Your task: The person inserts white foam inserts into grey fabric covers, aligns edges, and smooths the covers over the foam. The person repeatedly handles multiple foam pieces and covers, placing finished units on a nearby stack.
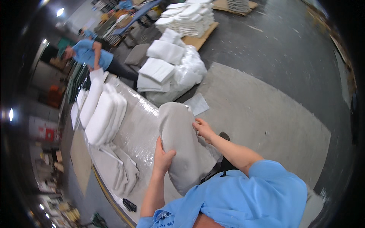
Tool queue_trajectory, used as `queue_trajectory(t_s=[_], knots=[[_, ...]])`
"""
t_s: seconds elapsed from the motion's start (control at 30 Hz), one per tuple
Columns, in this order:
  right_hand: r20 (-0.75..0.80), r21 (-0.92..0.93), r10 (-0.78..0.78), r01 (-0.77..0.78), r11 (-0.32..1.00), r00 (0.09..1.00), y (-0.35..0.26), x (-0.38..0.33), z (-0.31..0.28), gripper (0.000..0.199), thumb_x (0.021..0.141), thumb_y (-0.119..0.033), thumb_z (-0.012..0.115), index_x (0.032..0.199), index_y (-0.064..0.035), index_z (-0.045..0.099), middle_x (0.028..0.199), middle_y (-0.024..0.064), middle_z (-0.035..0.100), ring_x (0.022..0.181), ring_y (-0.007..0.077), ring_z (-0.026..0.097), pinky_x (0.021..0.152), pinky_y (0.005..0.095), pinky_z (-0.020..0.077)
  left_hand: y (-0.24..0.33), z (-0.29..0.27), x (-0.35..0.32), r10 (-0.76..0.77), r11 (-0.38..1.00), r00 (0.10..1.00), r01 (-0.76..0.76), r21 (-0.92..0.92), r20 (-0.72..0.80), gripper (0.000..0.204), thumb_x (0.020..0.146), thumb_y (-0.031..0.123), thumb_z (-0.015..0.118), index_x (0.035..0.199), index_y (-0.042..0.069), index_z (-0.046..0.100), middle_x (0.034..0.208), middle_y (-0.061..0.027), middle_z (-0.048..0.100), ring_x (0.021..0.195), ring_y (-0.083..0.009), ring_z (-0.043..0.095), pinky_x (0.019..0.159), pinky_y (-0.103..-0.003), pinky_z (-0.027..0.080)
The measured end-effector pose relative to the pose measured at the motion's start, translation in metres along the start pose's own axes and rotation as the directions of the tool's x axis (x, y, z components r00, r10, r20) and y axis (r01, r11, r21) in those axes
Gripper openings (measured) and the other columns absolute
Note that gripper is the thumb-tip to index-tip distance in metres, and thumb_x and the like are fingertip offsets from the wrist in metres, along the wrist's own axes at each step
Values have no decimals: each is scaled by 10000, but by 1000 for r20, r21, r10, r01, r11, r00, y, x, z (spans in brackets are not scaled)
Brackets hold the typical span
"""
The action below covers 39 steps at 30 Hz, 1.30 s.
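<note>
A plump grey fabric-covered cushion (178, 138) stands tilted in front of my body, at the edge of the table. My left hand (163, 156) grips its left side, thumb across the front and fingers partly hidden behind the edge. Higher up on the right side, my right hand (204, 130) has its bent fingers closed on the grey fabric. Loose fabric hangs from the cushion's lower right, against my waist. Whatever fills the cover is hidden.
The plastic-wrapped table (138, 114) carries white foam pads (104, 114), folded grey covers (116, 169) and a small black object (129, 205). Beyond it sits a bag of white padding (178, 72). A person in blue (91, 53) stands at the far end. White pads (186, 17) are stacked behind.
</note>
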State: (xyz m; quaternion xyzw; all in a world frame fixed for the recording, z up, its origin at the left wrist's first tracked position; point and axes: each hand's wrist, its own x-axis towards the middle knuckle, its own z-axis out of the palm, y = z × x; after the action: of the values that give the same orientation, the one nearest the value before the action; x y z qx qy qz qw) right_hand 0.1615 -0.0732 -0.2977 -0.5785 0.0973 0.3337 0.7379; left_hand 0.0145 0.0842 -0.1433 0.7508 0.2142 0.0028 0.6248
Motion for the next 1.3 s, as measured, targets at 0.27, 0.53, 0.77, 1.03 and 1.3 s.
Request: queue_trajectory(t_s=[0.27,0.53,0.77,1.03,1.3], knots=[[-280,136,-12,52,989,960,48,12,-28,223,1071,-283,635,997,-73,652,866,-23,612,777,100,502,707,310,443,1,32,20,-96,941,977,26,338,191,1124,775,-11,711,1698,42,72,1621,-214,396,1434,-313,489,1172,-392,417],[-261,301,68,15,953,963,58,30,-25,252,1102,-293,582,978,-86,653,836,-42,574,775,99,485,704,305,436,17,76,195,-140,990,913,119,79,383,653,1077,543,526,1472,24,555,1463,-130,578,1329,-222,552,1123,-362,435],[-386,237,8,90,967,923,63,30,-23,287,1076,-303,596,1011,-34,667,823,34,626,783,140,541,725,342,465,10,133,294,-563,695,680,82,714,469,595,1050,569,574,838,42,752,759,-53,698,725,-149,648,685,-301,496],[-493,226,-8,137,964,870,59,39,-15,281,1057,-259,605,962,3,641,757,94,610,731,184,560,701,367,473,18,166,296,-618,340,573,-422,840,538,382,858,380,819,846,6,741,713,-75,673,710,-173,630,680,-361,509],[-468,209,-63,180,961,882,42,49,-22,258,1078,-218,598,921,-14,621,763,-16,539,743,95,472,682,300,423,-6,166,310,-623,253,551,-530,810,555,323,800,294,823,868,-16,763,735,-149,701,708,-244,676,711,-368,540]])
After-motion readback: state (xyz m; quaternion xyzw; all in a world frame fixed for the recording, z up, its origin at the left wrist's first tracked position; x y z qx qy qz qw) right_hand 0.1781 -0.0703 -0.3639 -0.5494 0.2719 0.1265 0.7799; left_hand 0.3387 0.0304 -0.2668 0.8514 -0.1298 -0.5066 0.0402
